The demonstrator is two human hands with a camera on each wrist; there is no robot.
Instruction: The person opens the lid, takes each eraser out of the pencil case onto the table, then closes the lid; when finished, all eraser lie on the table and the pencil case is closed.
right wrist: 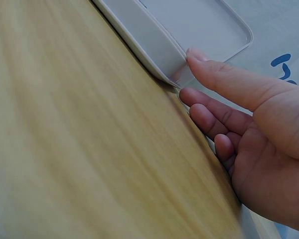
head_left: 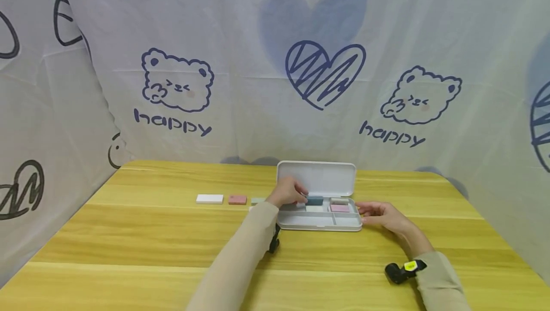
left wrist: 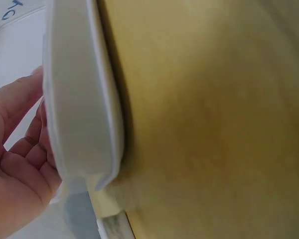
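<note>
My left hand (head_left: 287,191) reaches into the open, white, hard-sided rectangular case (head_left: 318,228), beside its dark teal oblong block (head_left: 315,201); I can't tell whether it pinches anything. My right hand (head_left: 384,216) rests unclenched against the case's right end; I'd brace lightly there.

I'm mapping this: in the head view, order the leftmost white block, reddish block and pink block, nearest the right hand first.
1. Pink block: inside the case, right side.
2. Reddish block: left of the case.
3. White block: farther left.
</note>
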